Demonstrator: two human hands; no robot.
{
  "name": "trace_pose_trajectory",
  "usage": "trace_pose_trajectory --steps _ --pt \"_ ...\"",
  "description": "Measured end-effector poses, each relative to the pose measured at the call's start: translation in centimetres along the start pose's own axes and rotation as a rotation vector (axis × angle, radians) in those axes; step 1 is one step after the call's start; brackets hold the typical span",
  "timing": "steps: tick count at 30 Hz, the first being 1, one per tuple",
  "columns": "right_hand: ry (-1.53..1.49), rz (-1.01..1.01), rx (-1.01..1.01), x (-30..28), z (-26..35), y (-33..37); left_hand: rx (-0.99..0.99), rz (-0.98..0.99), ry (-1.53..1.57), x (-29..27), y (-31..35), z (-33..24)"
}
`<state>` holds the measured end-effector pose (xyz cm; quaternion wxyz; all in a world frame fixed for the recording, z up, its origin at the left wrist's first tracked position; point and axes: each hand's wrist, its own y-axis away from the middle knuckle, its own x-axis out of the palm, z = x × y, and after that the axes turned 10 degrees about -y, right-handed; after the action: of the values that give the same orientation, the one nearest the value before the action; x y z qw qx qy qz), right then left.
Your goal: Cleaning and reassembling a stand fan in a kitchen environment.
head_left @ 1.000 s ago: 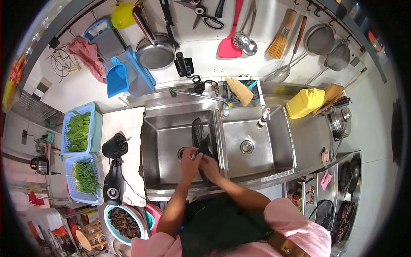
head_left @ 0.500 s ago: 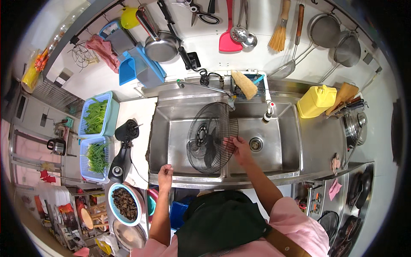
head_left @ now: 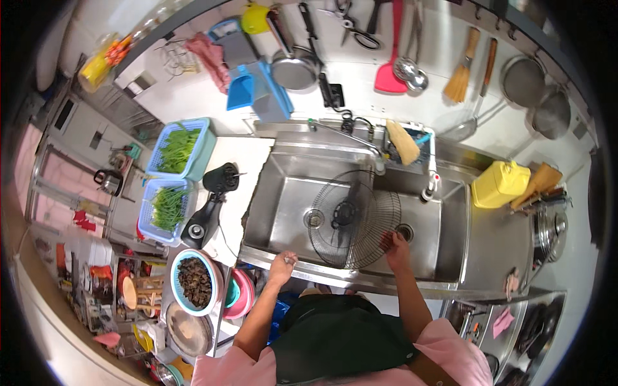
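A round black wire fan guard (head_left: 380, 222) with a dark hub at its centre leans over the divider of the steel double sink (head_left: 277, 167). Dark shapes show around the hub, but I cannot tell whether they are blades or shadow. My right hand (head_left: 397, 251) grips the guard's right rim, above the right basin. Over the sink's front edge, to the left of the guard, is my left hand (head_left: 282, 267), apart from it. Its fingers are pinched together, and whatever they may hold is too small to make out.
A faucet (head_left: 427, 192) and a loofah-like sponge (head_left: 403, 143) are at the sink's back. To the right stands a yellow jug (head_left: 501, 185). Baskets of greens (head_left: 180, 151), a black appliance (head_left: 205, 222) and a bowl of dark food (head_left: 195, 283) are at the left.
The fan guard has turned and tilted, so its face shows wider and rounder over the divider. My right hand stays on its rim. The whole view has shifted and rotated.
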<state>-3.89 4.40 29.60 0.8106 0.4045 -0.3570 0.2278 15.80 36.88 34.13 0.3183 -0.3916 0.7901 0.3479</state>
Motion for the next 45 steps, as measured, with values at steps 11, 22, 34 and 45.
trace_pose_trajectory --steps 11,22,34,45 --pt "0.547 0.058 0.058 8.1 -1.2 -0.3 0.01 -0.043 -0.002 -4.2 -3.6 1.8" --pt "0.826 0.44 -0.196 21.5 -11.4 1.7 0.505 -0.061 0.211 0.9 1.6 -8.2" --pt "1.262 0.814 -0.972 21.3 -10.9 3.2 -0.342 -0.3 1.523 -4.0 2.1 -0.8" --pt "0.36 0.095 0.174 12.4 -8.6 -0.8 -0.096 -0.097 1.298 -8.9 4.5 -2.8"
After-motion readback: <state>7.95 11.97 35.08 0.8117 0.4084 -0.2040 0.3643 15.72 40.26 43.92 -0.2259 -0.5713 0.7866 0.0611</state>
